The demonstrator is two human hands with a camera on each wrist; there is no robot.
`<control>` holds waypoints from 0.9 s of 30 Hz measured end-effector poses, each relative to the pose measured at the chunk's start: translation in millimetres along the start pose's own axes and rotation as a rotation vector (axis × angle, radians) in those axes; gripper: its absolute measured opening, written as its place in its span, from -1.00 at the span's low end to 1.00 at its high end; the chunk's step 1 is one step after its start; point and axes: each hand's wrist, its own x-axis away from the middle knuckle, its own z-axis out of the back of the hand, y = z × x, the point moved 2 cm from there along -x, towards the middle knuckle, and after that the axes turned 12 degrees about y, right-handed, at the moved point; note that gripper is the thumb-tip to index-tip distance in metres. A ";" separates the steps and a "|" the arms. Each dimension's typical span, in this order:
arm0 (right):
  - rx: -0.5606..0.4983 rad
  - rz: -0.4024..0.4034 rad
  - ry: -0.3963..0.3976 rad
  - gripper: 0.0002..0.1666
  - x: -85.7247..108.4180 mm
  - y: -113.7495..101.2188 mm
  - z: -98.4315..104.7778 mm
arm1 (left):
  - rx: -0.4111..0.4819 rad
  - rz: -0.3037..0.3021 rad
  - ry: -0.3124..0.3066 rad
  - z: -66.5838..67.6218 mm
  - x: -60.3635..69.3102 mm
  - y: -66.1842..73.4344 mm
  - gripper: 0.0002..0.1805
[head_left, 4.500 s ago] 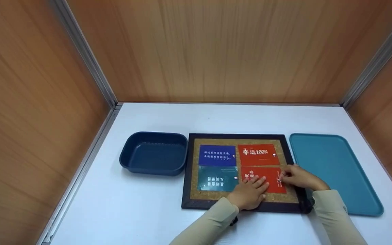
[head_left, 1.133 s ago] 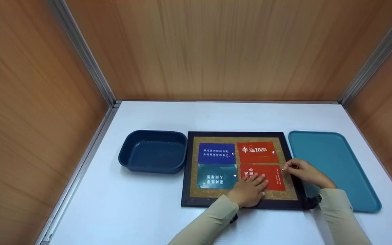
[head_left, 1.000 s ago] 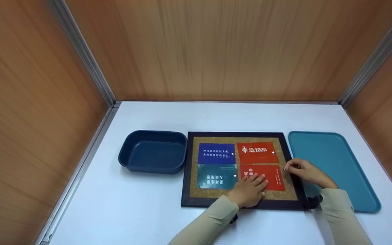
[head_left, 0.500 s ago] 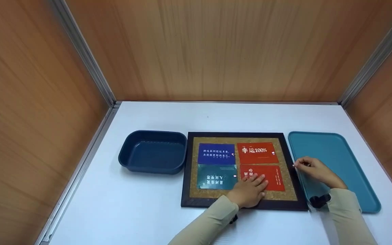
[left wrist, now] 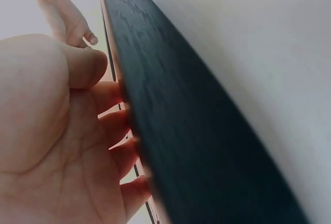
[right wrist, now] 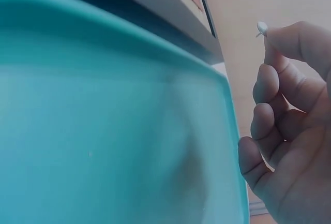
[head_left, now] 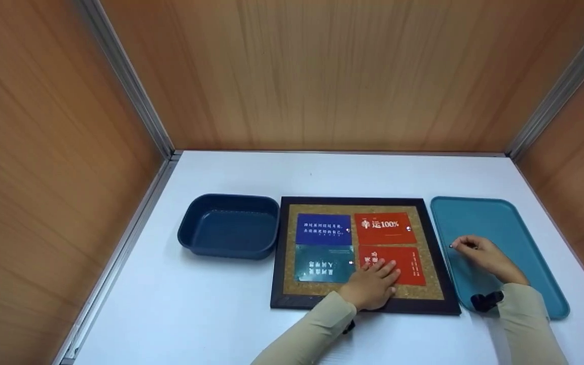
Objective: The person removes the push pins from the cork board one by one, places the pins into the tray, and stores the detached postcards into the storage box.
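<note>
Pin [right wrist: 262, 28] now sits pinched between thumb and forefinger of the right hand [head_left: 490, 259], which has come away from the cork board [head_left: 431, 284] and hangs above the teal tray [head_left: 479, 218], at the board's three o'clock. Moments ago those fingers were at the outer end of the lower red card [head_left: 408, 263], at four o'clock on the board; no such fastener shows there now. That card therefore seems unpinned, kept in place only by the left hand [head_left: 369, 287], which lies on it with fingers spread, just as earlier. The two hands are well apart.

Small pin heads [head_left: 348, 230] show on the other three: the blue card [head_left: 323, 235] at ten o'clock, the upper red card [head_left: 384, 228] at two, and the green card [head_left: 324, 256] at eight. By that count, one fastener appears out and three in. At nine o'clock, just beside the board, the navy basin [head_left: 228, 253] stands unmoved.
</note>
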 end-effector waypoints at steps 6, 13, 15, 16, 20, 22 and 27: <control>-0.018 -0.008 0.010 -0.50 0.9 6.8 4.0 | 0.004 0.003 -0.009 -0.5 -0.2 -0.1 -0.44; 0.010 -0.026 0.028 -0.44 2.1 12.5 11.7 | 0.002 -0.001 -0.016 0.1 0.0 0.0 -0.44; 0.019 -0.032 0.033 -0.42 1.9 14.2 13.9 | 0.002 -0.003 -0.015 0.4 0.1 -0.1 -0.44; 0.023 -0.033 0.035 -0.42 1.9 14.9 14.9 | 0.003 -0.003 -0.015 0.5 0.2 -0.2 -0.44; 0.029 -0.040 0.042 -0.42 2.5 17.8 17.8 | 0.000 -0.007 -0.011 0.3 0.1 -0.4 -0.45; 0.033 -0.047 0.045 -0.41 3.2 19.4 19.1 | -0.001 -0.009 -0.009 0.1 0.1 -0.5 -0.45; 0.055 -0.061 0.049 -0.39 3.9 24.8 22.1 | -0.003 -0.013 0.000 -0.7 -0.2 -1.1 -0.45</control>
